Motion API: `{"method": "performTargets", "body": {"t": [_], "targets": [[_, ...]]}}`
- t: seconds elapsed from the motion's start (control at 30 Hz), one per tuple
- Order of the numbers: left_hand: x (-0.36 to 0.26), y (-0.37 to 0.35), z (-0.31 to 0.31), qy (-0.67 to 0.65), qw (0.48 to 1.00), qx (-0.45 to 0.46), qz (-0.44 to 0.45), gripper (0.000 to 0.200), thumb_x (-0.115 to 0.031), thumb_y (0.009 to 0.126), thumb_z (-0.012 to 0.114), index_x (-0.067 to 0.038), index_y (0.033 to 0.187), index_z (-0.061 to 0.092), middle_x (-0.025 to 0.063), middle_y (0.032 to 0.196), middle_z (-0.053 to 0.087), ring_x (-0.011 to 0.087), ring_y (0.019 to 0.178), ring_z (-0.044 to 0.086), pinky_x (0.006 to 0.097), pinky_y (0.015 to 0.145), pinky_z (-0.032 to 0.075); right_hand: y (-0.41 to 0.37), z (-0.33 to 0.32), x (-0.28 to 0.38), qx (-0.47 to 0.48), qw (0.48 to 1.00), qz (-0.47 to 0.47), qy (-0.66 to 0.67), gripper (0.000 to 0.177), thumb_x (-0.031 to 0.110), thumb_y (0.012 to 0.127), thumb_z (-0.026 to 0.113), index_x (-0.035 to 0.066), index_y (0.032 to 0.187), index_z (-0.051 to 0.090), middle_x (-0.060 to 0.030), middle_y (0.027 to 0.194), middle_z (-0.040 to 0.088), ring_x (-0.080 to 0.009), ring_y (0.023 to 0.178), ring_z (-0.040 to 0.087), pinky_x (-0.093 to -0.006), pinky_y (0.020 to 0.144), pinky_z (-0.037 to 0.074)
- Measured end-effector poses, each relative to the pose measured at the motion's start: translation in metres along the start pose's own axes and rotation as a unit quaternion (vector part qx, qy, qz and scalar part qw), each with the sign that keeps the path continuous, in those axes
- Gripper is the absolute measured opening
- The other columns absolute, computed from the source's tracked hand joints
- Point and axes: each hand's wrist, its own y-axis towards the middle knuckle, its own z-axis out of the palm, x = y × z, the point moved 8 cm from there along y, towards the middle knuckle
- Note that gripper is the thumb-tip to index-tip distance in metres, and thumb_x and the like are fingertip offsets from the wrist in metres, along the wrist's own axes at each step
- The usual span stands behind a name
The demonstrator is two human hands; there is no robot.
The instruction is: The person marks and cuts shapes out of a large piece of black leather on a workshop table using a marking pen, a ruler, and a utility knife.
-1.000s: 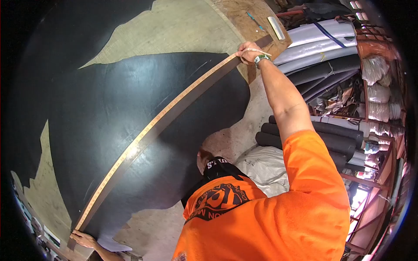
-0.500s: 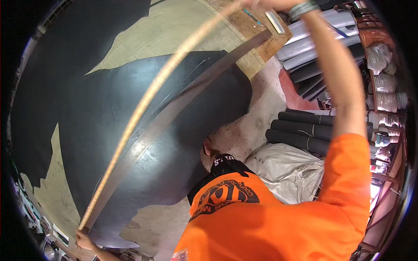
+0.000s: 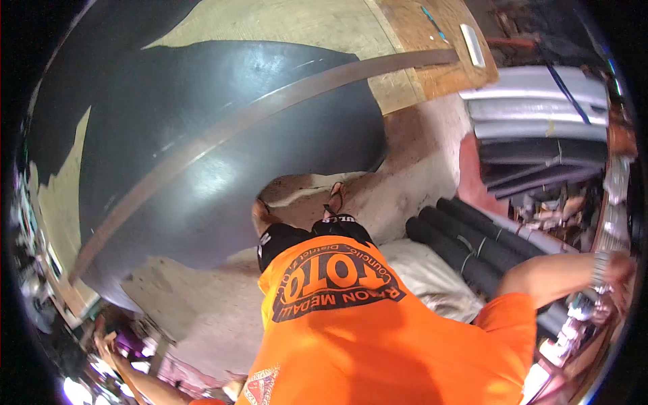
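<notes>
My left hand (image 3: 106, 345) is at the lower left, past the near left corner of the table, small and smeared, its fingers unclear. Far to the lower right, my right hand (image 3: 615, 273) reaches to the view's edge near the shelving; blur hides its fingers, and I cannot tell what it holds. Between them in front of me, a large black leather-like sheet (image 3: 304, 135) with ragged edges covers much of the table. Across it lies a long flat brown strip (image 3: 253, 115), bowed by the lens, its far end on a wooden board (image 3: 432, 77).
A white bar (image 3: 472, 46) and a thin blue tool (image 3: 434, 23) lie on the board. Silver rolls (image 3: 533, 108) are stacked to the right. Black rolls (image 3: 466, 239) lie nearer, beside a pale sack (image 3: 432, 277). My sandalled feet stand on the concrete floor (image 3: 418, 155).
The long pale wooden stick that both hands held across the sheet has left the tabletop. My right hand swung down to the far right; my left shifted slightly. The view turned toward my body.
</notes>
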Motion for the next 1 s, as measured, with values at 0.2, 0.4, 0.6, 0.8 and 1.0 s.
{"method": "performTargets", "body": {"t": [0.2,0.4,0.6,0.8,1.0], "targets": [[0.0,-0.202,0.117,0.308,0.931,0.189,0.044,0.033,-0.031,0.095,0.069,0.001,0.101,0.071,0.0074,0.07,0.07,0.0124,0.057,0.058,0.0324,0.059,0.048,-0.159,0.283,0.109,0.316,0.685,0.074,0.652,0.024,0.021,0.091,0.069,0.006,0.11,0.066,-0.0009,0.09,0.063,-0.02,0.076,0.063,-0.035,0.07,0.053],[-0.049,-0.439,0.352,0.476,0.754,0.423,0.162,0.057,-0.031,0.083,0.08,0.005,0.124,0.067,0.0233,0.126,0.068,0.0349,0.123,0.063,0.0411,0.105,0.048,-0.383,0.432,0.128,0.682,0.588,-0.435,0.0,0.038,0.026,0.09,0.07,0.0,0.117,0.065,-0.0127,0.107,0.073,-0.0255,0.099,0.07,-0.0425,0.088,0.055],[-0.186,-0.604,0.643,0.192,0.725,0.325,0.576,0.067,-0.045,0.084,0.077,-0.002,0.132,0.059,0.0198,0.138,0.056,0.0393,0.131,0.05,0.0478,0.111,0.04,-0.223,0.395,0.207,0.596,0.724,-0.289,0.193,0.021,0.023,0.096,0.065,0.001,0.097,0.065,-0.0162,0.089,0.071,-0.0276,0.083,0.069,-0.0417,0.073,0.052],[-0.168,-0.647,0.736,0.195,0.759,0.27,0.559,0.072,-0.052,0.079,0.078,-0.003,0.129,0.06,0.0175,0.128,0.057,0.0379,0.123,0.05,0.0488,0.106,0.04,-0.033,0.361,0.315,0.216,0.849,-0.337,0.344,0.02,0.019,0.1,0.06,-0.001,0.099,0.065,-0.0167,0.084,0.068,-0.0287,0.078,0.066,-0.036,0.073,0.051],[-0.172,-0.65,0.737,0.211,0.77,0.249,0.548,0.067,-0.053,0.078,0.078,-0.004,0.121,0.063,0.0145,0.122,0.061,0.0351,0.117,0.054,0.0477,0.103,0.042,0.082,0.521,0.335,0.149,0.932,-0.281,0.175,0.03,0.03,0.092,0.065,0.001,0.098,0.07,-0.026,0.091,0.07,-0.044,0.09,0.068,-0.0525,0.078,0.052]]}}
